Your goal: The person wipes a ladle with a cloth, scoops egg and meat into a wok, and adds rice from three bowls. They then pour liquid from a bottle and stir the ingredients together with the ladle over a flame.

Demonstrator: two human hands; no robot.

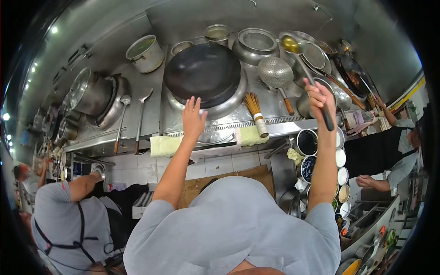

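My right hand (319, 97) is closed around the handle of a ladle (307, 68). The ladle's bowl holds yellow liquid, probably oil, and is raised over the pots at the back right. With fingers spread, my left hand (194, 118) is at the near rim of a dark wok (202, 72), overlapping the metal burner ring (243, 94) in this view. The wok sits tilted on that ring. Between my hands, a bamboo brush (255, 112) and a perforated skimmer (275, 73) rest on the steel stove top.
Several pots line the back, including a lidless white pot (145, 54) and a strainer-topped pot (256, 41). Green cloths (165, 145) hang on the front edge. Seasoning tubs (307, 141) stand below my right arm. Co-workers (73, 215) stand left and right (380, 151).
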